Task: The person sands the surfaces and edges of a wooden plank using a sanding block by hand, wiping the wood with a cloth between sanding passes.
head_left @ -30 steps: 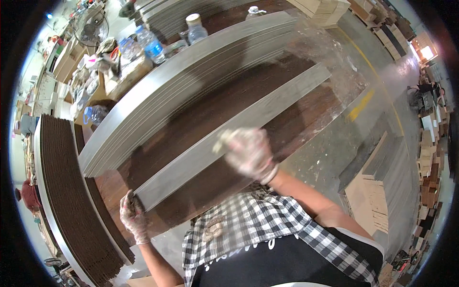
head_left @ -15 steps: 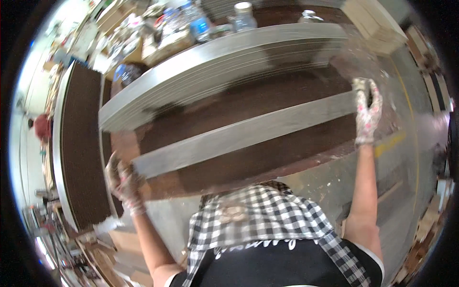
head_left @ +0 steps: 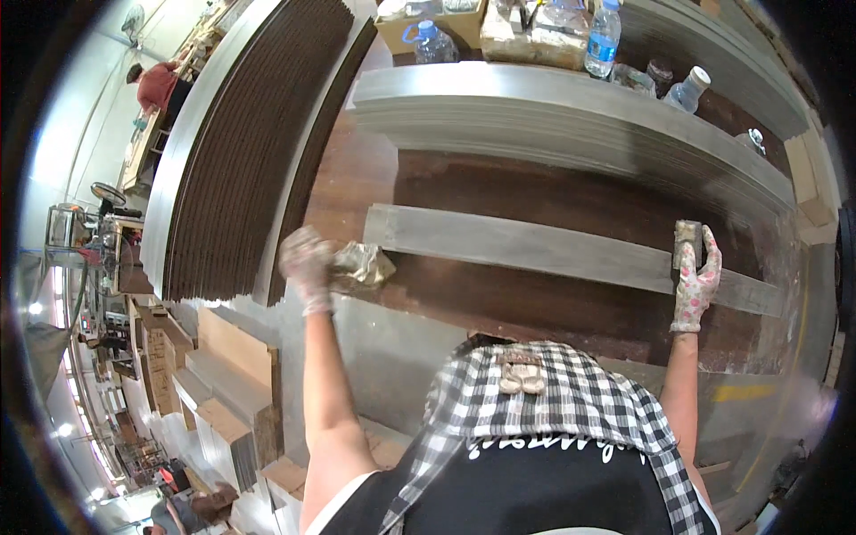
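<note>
Pale wall [head_left: 80,116], grey floor [head_left: 392,343] with yellow marking [head_left: 744,392], glowing lights [head_left: 64,430], round fan [head_left: 109,193]

A head-worn fisheye camera looks steeply down from above, on the wearer's side of the left hand [head_left: 308,263] and right hand [head_left: 695,283], near enough to include both forearms.

Left gloved hand [head_left: 306,260] blurred, its fingers indistinct; right gloved hand [head_left: 695,287] hides part of the grey plank [head_left: 526,242].
</note>
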{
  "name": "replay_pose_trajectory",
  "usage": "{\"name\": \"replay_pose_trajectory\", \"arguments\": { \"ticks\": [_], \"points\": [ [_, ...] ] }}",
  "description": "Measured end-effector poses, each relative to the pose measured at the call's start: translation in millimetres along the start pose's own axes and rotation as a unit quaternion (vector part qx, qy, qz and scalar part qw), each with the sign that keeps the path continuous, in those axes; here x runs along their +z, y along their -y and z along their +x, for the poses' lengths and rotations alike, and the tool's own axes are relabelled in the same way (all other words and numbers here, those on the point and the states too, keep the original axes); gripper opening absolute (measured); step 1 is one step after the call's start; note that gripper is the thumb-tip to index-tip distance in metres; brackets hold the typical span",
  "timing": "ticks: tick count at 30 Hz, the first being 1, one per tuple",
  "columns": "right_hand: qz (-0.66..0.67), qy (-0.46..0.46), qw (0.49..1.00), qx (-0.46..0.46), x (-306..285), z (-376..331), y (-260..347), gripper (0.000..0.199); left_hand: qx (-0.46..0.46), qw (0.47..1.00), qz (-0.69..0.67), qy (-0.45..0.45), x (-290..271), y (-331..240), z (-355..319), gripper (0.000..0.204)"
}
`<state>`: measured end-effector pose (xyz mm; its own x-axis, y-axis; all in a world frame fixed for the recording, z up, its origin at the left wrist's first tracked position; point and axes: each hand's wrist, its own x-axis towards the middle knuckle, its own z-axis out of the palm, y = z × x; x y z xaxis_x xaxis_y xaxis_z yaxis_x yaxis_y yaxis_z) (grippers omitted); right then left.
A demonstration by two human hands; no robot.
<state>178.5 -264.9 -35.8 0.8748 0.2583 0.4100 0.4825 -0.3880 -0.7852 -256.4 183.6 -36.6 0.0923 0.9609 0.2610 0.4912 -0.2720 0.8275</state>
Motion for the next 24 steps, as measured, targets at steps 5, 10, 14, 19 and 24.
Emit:
{"name": "replay_pose_trajectory", "arguments": {
  "ticks": [5,10,14,19,24],
  "points": [
    [-0.101,-0.015,0.995,0.014,-12.2,8.8,-13.0,0.045,-0.051,0.869,-0.486,0.075,-19.1,-144.7,-9.2,0.064],
    [-0.122,-0.032,0.992,-0.01,-1.6,5.3,1.2,0.042,0.365,0.92,-0.072,0.123,88.0,-173.5,-52.1,0.019],
    [-0.071,-0.058,0.996,-0.006,4.1,6.3,-6.5,0.045,0.415,0.855,0.177,0.257,144.7,-167.5,-120.0,0.063],
    [0.136,-0.099,0.985,0.047,18.2,3.6,12.7,0.052,0.431,0.813,-0.064,0.387,203.0,-229.6,-207.5,0.086],
    [0.137,0.069,0.987,-0.04,59.6,-28.3,99.1,0.058,0.328,0.865,-0.259,0.276,197.1,-211.2,-166.5,0.064]
  ]
}}
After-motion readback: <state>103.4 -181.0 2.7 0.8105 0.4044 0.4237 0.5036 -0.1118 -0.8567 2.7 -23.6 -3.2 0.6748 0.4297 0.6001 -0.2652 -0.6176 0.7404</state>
